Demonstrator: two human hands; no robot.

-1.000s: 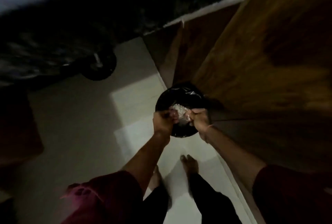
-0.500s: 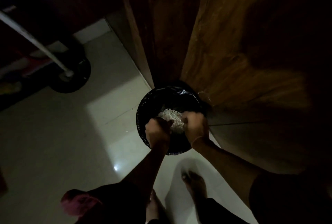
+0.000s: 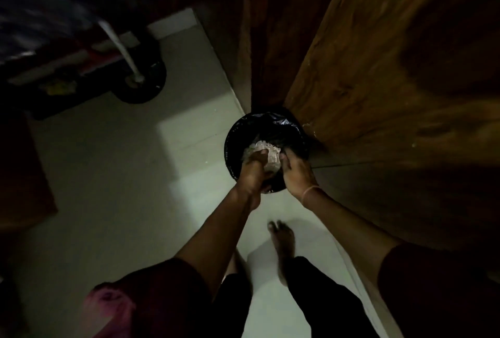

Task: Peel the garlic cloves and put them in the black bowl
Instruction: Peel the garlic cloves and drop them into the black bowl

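the pale peelings [image 3: 262, 148], papery and whitish, sit heaped in a clear container [image 3: 273, 165] just right of the frame's middle, directly over the open mouth of the black-lined bin [image 3: 234, 134]. my left hand [image 3: 253, 174] is wrapped around the container's near side, fingers curled over its rim and into the heap. my right hand [image 3: 296, 172] is just beside it on the right, its fingertips reaching to the container's edge; in this dim light i cannot tell whether they pinch it or only touch it. a thin pale band [image 3: 311, 192] circles my right wrist. the bin stands on the light tiled floor [image 3: 113, 180], tucked against the corner of a brown wooden door [image 3: 378, 72] that fills the right of the frame. below my hands, my bare foot [image 3: 282, 239] rests on the tiles. in the upper left, blurred, a white pole [image 3: 120, 45] rises from a round black base [image 3: 147, 88]. a pink cloth [image 3: 108, 308] shows at the lower left.
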